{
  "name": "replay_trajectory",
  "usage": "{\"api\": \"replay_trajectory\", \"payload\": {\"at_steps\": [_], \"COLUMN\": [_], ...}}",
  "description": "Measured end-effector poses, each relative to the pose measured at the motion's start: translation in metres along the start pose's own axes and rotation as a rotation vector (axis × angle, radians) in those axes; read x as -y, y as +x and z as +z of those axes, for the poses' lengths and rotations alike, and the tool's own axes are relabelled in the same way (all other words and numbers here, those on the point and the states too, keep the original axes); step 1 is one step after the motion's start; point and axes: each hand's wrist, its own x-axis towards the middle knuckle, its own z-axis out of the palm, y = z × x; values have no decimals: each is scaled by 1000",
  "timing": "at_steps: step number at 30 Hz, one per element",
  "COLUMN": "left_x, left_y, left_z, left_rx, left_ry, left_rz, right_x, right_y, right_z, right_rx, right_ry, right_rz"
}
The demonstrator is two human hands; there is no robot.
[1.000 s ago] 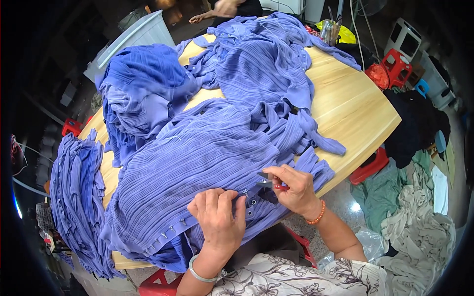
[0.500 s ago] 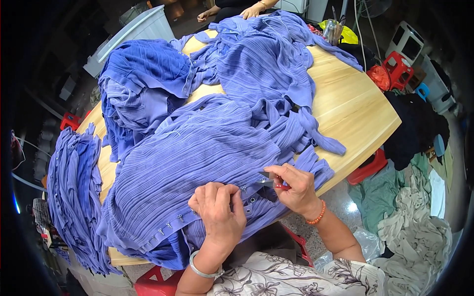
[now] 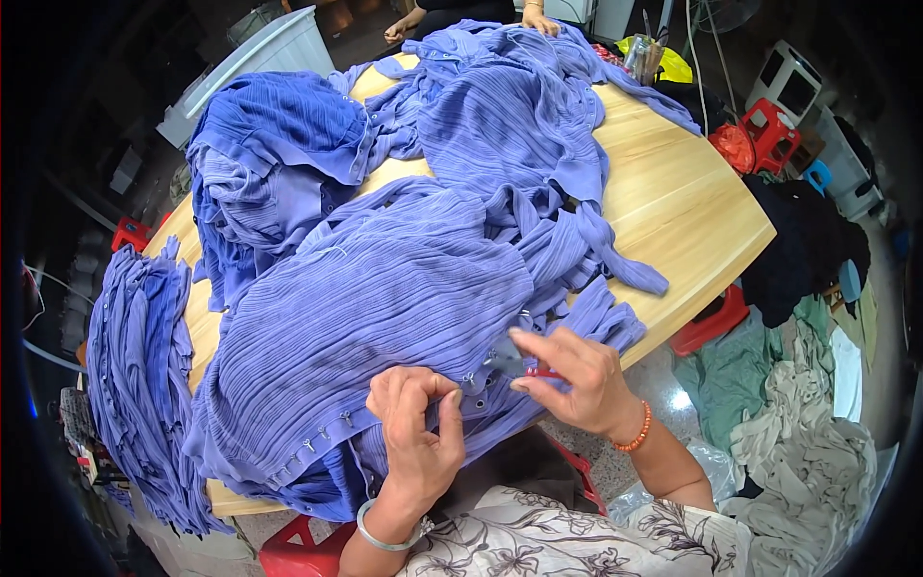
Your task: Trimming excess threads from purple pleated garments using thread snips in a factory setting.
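Note:
A blue-purple ribbed cardigan (image 3: 385, 279) lies spread over the near part of the table. Loose thread tufts and small buttons run along its front band, which faces me. My left hand (image 3: 418, 418) is curled closed on this band; its fingertips are partly hidden behind the knuckles. Just to the right, my right hand (image 3: 577, 380) grips small thread snips (image 3: 544, 373) with a red handle. Their blades are blurred and lie close over the band, beside a thread tuft. Dark buttonholes show on the fabric between the two hands.
More purple garments lie heaped on the wooden table (image 3: 673, 183) and hang over its left edge. Across it, a person's hand (image 3: 540, 21) touches the far pile. A white bin (image 3: 269, 58) stands far left. Red stools (image 3: 769, 135) and cloth piles (image 3: 798, 442) are at the right.
My right hand has shifted slightly, its thumb and forefinger now farther apart around the snips, whose blades have swung over the band. Across the table, the person's hand has moved right.

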Motion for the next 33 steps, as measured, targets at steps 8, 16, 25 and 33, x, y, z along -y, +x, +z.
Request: {"api": "replay_trajectory", "payload": {"at_steps": [8,16,25,33], "left_x": [0,3,2,-15], "left_y": [0,-2,-3,-24], "left_z": [0,-1,0,8], "left_rx": [-18,-33,-42,135], "left_ry": [-46,-75,-78,-89], "left_rz": [-4,-14,-16,191], "right_x": [17,21,20,10], "right_y": [-2,1,1,0], "right_z": [4,3,5,5], "right_rx": [-31,2,-5,-89], "right_ry": [-158,-260,-242,-201], "right_rz": [-201,-288,-272,-162]}}
